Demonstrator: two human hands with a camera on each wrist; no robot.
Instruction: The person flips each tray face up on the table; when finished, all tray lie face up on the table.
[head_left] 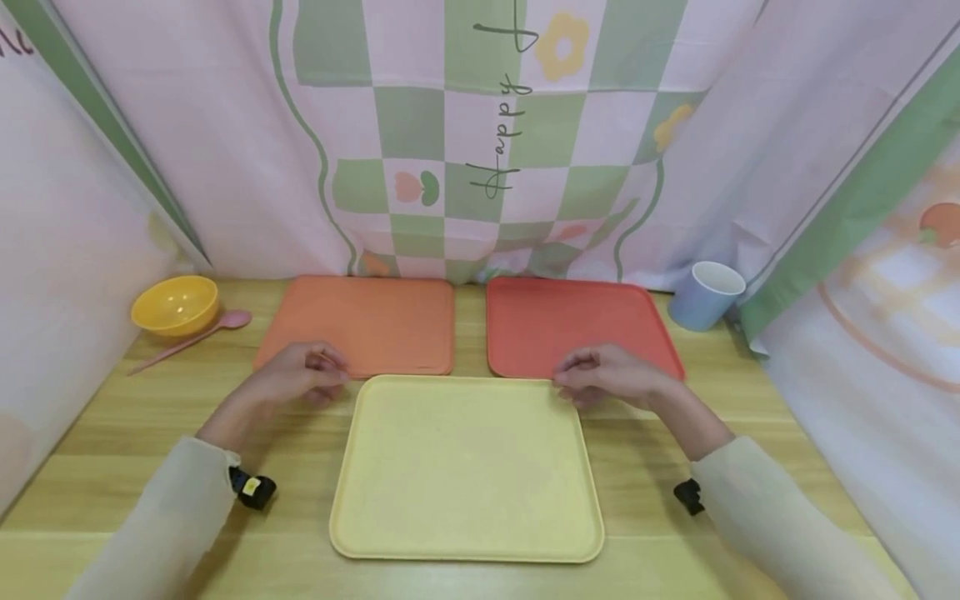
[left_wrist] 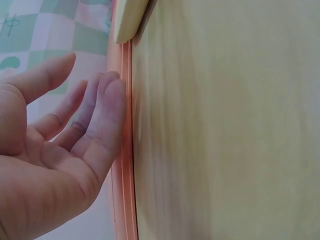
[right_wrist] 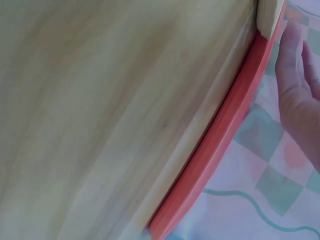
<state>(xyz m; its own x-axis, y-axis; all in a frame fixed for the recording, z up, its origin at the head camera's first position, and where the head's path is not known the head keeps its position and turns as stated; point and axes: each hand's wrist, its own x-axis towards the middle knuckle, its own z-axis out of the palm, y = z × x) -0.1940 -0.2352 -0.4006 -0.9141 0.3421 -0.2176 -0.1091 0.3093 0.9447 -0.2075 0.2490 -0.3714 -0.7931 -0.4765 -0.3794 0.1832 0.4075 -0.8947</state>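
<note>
A pale yellow, round-cornered rectangular tray (head_left: 465,467) lies between the left hand (head_left: 298,372) and right hand (head_left: 609,375).
The hands are well apart, fingers relaxed: the left just beside the tray's far left corner, the right at its far right corner, contact unclear.

Head view fwd/dn; wrist close.

Long cream sleeves (head_left: 161,517); black device (head_left: 261,495) at each wrist, left one with yellow marking (head_left: 252,486); fingers (left_wrist: 102,125) bare.
</note>
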